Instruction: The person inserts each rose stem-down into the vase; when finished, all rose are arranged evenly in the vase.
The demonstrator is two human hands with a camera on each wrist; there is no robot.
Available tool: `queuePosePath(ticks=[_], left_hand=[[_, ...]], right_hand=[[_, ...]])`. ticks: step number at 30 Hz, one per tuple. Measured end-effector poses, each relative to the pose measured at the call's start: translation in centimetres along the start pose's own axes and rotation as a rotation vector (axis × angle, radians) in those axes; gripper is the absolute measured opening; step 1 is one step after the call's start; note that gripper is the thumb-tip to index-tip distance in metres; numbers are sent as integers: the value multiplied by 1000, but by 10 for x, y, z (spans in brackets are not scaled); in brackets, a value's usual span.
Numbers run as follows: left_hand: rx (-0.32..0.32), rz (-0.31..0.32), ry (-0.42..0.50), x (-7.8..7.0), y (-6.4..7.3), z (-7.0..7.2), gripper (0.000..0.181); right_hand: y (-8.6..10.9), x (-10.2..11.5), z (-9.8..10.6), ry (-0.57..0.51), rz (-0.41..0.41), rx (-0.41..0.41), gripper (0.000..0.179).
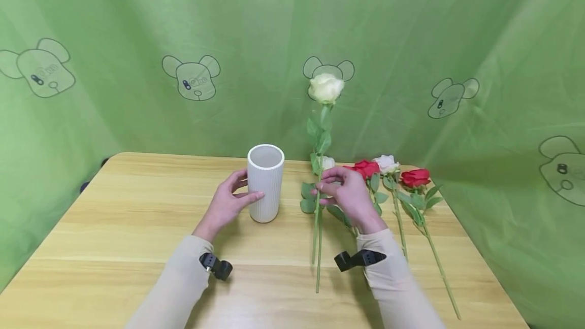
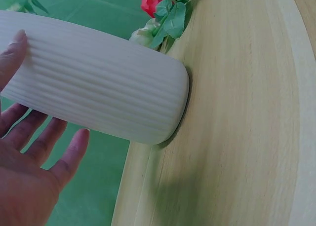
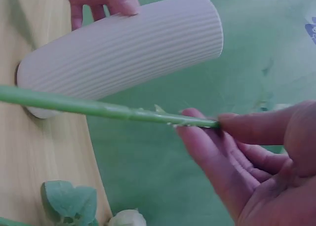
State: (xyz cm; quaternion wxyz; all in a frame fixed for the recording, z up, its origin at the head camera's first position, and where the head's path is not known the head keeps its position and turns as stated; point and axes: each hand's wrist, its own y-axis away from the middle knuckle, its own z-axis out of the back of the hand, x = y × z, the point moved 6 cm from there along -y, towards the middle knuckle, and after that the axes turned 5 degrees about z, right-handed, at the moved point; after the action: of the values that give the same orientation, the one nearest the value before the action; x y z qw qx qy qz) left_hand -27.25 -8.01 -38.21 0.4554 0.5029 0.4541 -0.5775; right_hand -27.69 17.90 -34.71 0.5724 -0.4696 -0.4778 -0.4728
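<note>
White rose on a long green stem: your right hand pinches the stem between thumb and fingertips, holding the flower upright, right of the vase. Your left hand curves loosely round the ribbed white vase, thumb on its near side, fingers reaching behind. The vase stands upright on a light wood-grain table. To the right of the vase lie a second white rose, a red rose, a pale rose and another red rose. Green cloth printed with outlined animal heads hangs behind the table and along its sides.

Your left fingertips are partly hidden by the vase. Its upper end is cut off in the left wrist view; the held bloom is outside the right wrist view. You cannot tell whether the held stem's lower end touches the table. Lettering on the cloth is too faint to read.
</note>
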Motion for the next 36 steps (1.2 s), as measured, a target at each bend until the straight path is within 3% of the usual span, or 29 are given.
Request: queuePosePath(ticks=[14,22,32,36], left_hand=[[18,-27,26,2,-1,-1,70],[30,-10,79,5,-3,-1,70],[26,-9,72,4,-4,0,70],[20,-17,71,19,-12,1,72]], right_hand=[[5,40,9,-81,241,-89,23],[5,53,9,-117,299,-115,25],[5,68,9,-213,392,-198,17],[4,69,8,-235,414,-212,15]])
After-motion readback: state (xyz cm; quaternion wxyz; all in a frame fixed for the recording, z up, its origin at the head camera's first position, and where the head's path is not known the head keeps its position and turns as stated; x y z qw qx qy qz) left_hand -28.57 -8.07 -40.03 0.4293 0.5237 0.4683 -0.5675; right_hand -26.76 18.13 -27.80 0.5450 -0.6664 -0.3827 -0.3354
